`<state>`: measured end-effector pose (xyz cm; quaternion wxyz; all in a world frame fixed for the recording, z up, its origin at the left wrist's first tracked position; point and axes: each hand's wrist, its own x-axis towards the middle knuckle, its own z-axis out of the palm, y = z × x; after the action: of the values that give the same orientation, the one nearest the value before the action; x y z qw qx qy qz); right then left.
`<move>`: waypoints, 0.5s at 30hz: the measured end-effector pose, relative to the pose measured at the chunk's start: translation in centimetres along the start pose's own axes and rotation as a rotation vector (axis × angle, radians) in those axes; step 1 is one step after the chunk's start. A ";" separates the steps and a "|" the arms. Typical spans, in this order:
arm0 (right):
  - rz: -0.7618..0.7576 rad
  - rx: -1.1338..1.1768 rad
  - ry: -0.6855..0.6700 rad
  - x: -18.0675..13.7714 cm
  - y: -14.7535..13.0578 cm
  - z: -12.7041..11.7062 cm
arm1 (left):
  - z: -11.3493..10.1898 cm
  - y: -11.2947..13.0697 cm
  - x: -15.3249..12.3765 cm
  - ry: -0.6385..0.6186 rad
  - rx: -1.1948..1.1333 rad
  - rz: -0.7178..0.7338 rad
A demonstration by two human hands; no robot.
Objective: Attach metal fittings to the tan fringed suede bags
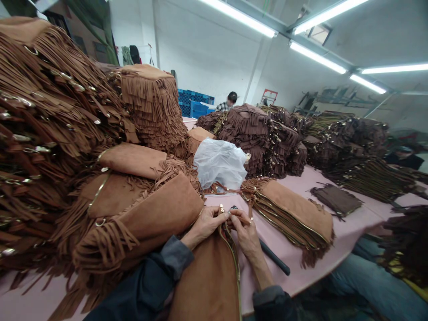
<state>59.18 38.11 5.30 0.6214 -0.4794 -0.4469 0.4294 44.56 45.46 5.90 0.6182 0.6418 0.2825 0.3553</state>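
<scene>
We hold our left hand (207, 224) and right hand (246, 232) together at the lower centre of the frame, wrists angled inward, fingers curled nearly closed, tips pinching a narrow brown leather strap (245, 219) with small gold-coloured metal fittings; our fingers hide its exact hold. Below them, at bottom centre, lies a tan suede zippered bag (209, 276). A dark rod-shaped handle (274, 257) rests beside our right wrist. Just beyond our fingertips, a crumpled translucent white plastic bag (219, 162) blocks part of the pink table (347, 232); folded tan fringed suede bags (160, 209) crowd our left side.
</scene>
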 end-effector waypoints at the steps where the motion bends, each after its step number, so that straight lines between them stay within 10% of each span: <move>1: 0.006 0.015 0.019 0.1 0.1 -0.1 | 0.0 0.3 -0.1 -0.022 0.014 0.001; 15: 0.128 0.339 0.232 0.9 1.1 -1.1 | 0.3 1.1 -0.4 -0.069 0.257 0.106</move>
<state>60.37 38.92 4.23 0.7119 -0.4416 -0.2625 0.4788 44.53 44.89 6.94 0.5203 0.7416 0.2700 0.3262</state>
